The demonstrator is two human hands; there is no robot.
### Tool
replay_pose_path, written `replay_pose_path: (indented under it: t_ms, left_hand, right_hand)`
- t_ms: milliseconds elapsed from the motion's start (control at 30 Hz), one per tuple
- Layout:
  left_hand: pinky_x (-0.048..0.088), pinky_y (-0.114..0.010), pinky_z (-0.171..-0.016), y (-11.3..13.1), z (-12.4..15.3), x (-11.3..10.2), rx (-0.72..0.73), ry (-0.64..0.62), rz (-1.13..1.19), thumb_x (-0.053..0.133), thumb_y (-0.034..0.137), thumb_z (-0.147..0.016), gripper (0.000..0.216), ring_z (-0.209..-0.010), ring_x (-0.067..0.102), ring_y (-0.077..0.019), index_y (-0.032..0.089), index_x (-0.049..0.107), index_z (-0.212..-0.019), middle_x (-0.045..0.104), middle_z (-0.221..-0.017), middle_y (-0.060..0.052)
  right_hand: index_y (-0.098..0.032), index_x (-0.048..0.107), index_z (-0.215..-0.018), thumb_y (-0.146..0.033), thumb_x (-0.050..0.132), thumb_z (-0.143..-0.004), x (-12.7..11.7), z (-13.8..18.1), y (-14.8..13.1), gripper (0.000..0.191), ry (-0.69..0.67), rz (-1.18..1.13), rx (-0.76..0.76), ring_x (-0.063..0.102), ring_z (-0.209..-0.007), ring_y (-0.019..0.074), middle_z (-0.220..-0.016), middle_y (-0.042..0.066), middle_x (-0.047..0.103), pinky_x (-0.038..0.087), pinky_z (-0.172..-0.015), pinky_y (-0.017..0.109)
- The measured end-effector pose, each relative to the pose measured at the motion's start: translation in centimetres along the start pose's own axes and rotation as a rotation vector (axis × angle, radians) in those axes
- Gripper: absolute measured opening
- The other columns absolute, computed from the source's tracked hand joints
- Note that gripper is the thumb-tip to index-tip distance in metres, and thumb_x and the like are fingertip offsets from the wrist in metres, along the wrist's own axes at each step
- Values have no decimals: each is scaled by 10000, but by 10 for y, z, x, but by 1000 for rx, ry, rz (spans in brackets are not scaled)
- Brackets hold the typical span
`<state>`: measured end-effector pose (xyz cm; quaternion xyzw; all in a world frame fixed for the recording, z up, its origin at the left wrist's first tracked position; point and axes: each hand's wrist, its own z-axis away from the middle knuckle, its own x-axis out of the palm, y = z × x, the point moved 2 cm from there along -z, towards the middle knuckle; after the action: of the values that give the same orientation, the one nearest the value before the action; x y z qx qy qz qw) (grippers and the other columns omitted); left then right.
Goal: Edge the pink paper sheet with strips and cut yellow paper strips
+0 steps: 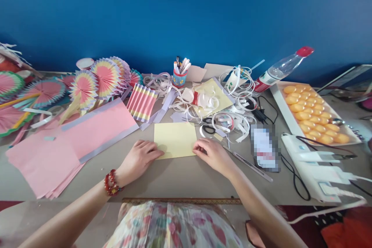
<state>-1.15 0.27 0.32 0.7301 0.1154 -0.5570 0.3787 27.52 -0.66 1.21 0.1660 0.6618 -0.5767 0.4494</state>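
Hiding bits of yellow paper point(175, 138): both hands point(138, 161), right one point(214, 155) perhaps pinching.

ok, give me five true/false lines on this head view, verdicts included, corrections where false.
1. The left hand and right hand are at opposite edges of the yellow sheet. True.
2. The bottle has a blue cap. False: the bottle has a red cap.
3. The pen cup stands upright. True.
4. The power strip lies left of the yellow sheet. False: the power strip lies to its right.
5. Pink sheets lie left of the yellow sheet. True.
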Motion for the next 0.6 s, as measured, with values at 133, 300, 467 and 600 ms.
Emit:
replay_pose_path:
  t_ms: [133, 300, 467, 600]
  left_hand:
    - [367, -331, -832, 0, 0, -1, 1, -1, -11, 337, 168, -1008, 325, -842, 565, -174, 237, 653, -1044, 634, -904, -46]
    - [365, -336, -845, 1, 0, -1, -2, -10, -10, 337, 154, -1003, 325, -858, 569, -177, 242, 645, -1058, 633, -916, -46]
    - [357, -343, -851, 0, 0, -1, 4, -8, -24, 346, 140, -991, 312, -843, 563, -180, 243, 634, -1056, 626, -925, -47]
    - [354, -338, -837, 0, 0, 0, 5, -4, -27, 357, 125, -986, 306, -843, 559, -182, 242, 631, -1056, 624, -918, -43]
  right_hand:
    - [-218, 582, -819, -227, 552, -929, 2, 1, 1, 115, 14, 21, -26, 576, -769, 162, -806, 13, 627, 400, -700, 270]
    - [-220, 577, -826, -233, 533, -946, 4, 4, 1, 128, 47, 37, -54, 570, -778, 170, -803, 18, 621, 401, -727, 286]
    - [-220, 563, -820, -232, 523, -952, 6, 6, 1, 138, 89, 29, -57, 561, -768, 171, -780, 12, 601, 401, -733, 285]
    - [-223, 556, -821, -222, 501, -957, 6, 7, 1, 147, 89, 17, -70, 555, -772, 171, -791, 14, 599, 408, -747, 289]
